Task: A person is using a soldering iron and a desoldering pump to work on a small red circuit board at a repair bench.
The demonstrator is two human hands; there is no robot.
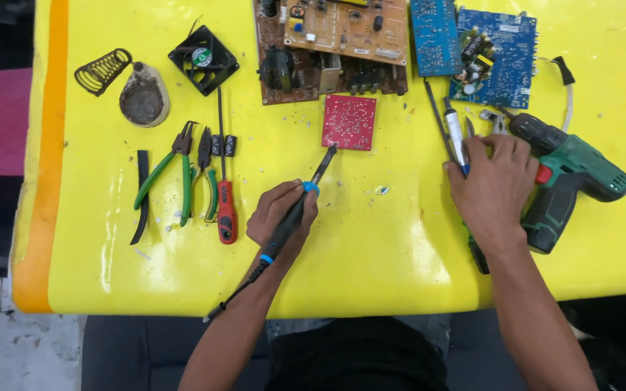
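Our left hand (282, 216) is wrapped around the black handle of a soldering iron (293, 214), gripped like a pen just below its blue collar, the tip reaching up to the lower left corner of the red board (349, 122); whether it touches we cannot tell. The iron looks light and stiff, and we judge the handle the only safe hold, since the metal end may be hot; its cord trails off the near edge of the yellow surface (371, 246). The red board, thin and probably light, lies flat and loose, so it may slide under the tip. Right of the red board, our right hand (493, 190) rests palm down with fingers curled over a slim white tool (456, 134), beside a green drill (565, 185). Above the red board lie a brown board (331, 45) and blue boards (490, 54). Left of it are a fan (203, 60), a red screwdriver (224, 195), green pliers (172, 174) and an iron stand (126, 85).
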